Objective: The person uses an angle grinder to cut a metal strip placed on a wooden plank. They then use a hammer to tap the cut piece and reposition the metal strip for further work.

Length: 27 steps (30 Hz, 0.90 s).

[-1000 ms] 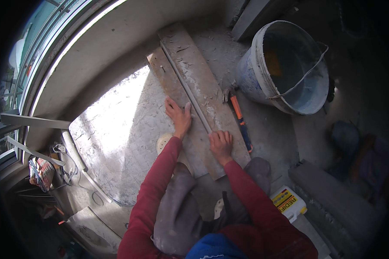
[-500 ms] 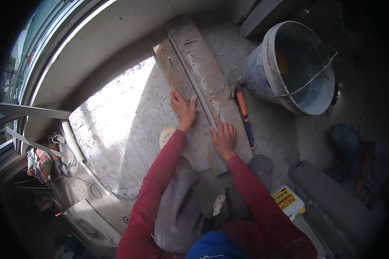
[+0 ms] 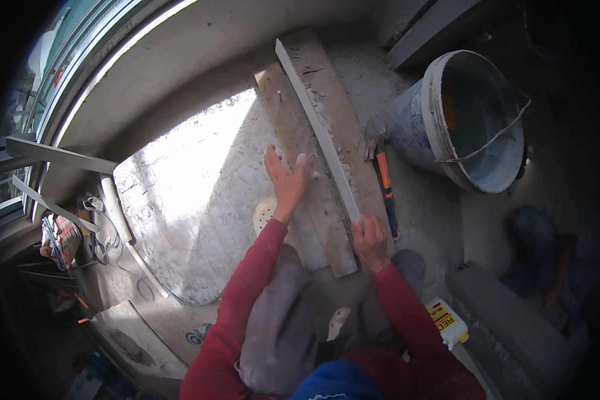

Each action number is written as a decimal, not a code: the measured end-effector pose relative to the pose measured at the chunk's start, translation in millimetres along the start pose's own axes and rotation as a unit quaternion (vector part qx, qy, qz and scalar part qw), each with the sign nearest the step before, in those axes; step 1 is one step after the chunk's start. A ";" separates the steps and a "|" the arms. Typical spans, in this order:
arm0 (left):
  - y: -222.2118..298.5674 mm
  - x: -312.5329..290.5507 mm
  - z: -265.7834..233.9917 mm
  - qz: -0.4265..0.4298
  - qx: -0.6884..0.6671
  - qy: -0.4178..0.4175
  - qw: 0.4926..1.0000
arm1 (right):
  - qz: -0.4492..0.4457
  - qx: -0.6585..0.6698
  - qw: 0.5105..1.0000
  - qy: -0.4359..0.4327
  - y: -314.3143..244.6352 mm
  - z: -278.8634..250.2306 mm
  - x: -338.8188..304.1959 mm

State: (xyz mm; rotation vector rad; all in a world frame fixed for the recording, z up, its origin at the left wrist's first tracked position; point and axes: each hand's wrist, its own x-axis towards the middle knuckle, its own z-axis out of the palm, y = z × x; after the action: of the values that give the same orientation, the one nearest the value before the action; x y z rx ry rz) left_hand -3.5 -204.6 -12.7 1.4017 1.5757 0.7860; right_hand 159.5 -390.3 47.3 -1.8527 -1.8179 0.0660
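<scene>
Grey strip [image 3: 325, 140]: right hand [image 3: 372, 240] pinches near end; left hand [image 3: 289, 187] spread. Best steadied along the wooden boards [image 3: 343, 120].

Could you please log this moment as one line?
Right hand: holds grey strip at near end; left hand: open, contact unclear; boards: beneath strip; hammer: right of boards
</scene>
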 end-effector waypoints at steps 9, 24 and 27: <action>51.7 -48.2 -86.8 -0.117 -0.357 0.032 0.926 | -0.111 0.178 0.977 -0.038 -63.3 9.2 50.6; -135.9 -9.1 -356.2 -0.149 -0.030 0.372 0.916 | 0.075 0.313 0.936 -0.143 -53.2 42.3 101.6; -179.1 -44.6 -355.3 -0.179 0.149 0.414 0.880 | 0.161 0.239 0.948 -0.132 4.0 28.7 55.7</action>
State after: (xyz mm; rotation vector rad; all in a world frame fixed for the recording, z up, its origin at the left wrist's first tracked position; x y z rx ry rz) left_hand -401.5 -248.2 -9.5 0.9358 2.6219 1.0077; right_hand 156.7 -328.1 39.5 -1.8147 -1.4622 0.8349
